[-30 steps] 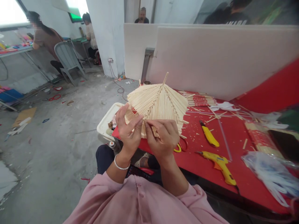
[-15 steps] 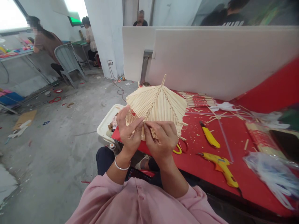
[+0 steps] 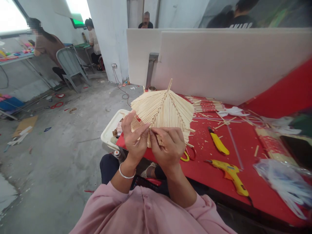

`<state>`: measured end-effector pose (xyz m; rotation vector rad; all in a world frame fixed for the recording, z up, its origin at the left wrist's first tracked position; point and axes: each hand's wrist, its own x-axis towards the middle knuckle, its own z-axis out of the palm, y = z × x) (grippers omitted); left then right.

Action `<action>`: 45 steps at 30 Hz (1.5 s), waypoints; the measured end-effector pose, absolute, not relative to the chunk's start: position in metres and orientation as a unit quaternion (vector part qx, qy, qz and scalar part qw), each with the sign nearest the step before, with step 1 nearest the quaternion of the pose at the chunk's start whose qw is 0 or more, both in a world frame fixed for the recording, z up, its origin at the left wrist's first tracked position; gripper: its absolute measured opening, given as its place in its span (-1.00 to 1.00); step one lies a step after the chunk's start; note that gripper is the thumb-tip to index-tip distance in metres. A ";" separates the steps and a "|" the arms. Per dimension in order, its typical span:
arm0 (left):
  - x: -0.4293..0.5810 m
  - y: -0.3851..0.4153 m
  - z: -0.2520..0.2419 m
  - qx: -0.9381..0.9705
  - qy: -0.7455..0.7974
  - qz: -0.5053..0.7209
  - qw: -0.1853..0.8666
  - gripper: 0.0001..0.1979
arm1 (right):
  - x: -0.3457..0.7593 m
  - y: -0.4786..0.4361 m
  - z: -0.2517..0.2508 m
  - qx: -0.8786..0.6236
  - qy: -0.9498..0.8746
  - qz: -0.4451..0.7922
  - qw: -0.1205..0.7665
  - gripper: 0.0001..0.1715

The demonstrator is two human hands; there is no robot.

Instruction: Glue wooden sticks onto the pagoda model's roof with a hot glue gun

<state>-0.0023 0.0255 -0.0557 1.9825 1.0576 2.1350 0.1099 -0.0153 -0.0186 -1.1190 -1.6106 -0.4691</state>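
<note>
Head view: a red table (image 3: 214, 165) stands before white boards in a workshop with a grey concrete floor. Above its near-left corner, both hands hold a fan-shaped panel of wooden sticks (image 3: 165, 109). The left hand (image 3: 133, 138) and right hand (image 3: 169, 144) close their grip on its lower edge, the panel rising above the fingers. A yellow glue gun (image 3: 230, 174) and yellow knife (image 3: 219, 143) lie to the right.

The red table (image 3: 209, 169) carries a yellow glue gun (image 3: 230, 174), a yellow knife (image 3: 218, 143) and loose sticks (image 3: 207, 104).
</note>
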 end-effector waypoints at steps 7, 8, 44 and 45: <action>-0.003 0.026 -0.055 0.643 0.335 0.688 0.017 -0.85 | 0.110 -0.015 -0.021 -0.471 -0.674 -0.197 0.534 -0.82; -0.003 0.026 -0.055 0.644 0.341 0.685 0.012 -0.86 | 0.110 -0.015 -0.022 -0.471 -0.674 -0.197 0.533 -0.81; -0.001 0.030 -0.059 0.634 0.302 0.711 0.038 -0.82 | 0.110 -0.015 -0.020 -0.469 -0.675 -0.202 0.533 -0.83; -0.001 0.030 -0.059 0.634 0.302 0.711 0.039 -0.81 | 0.110 -0.015 -0.020 -0.468 -0.676 -0.201 0.533 -0.83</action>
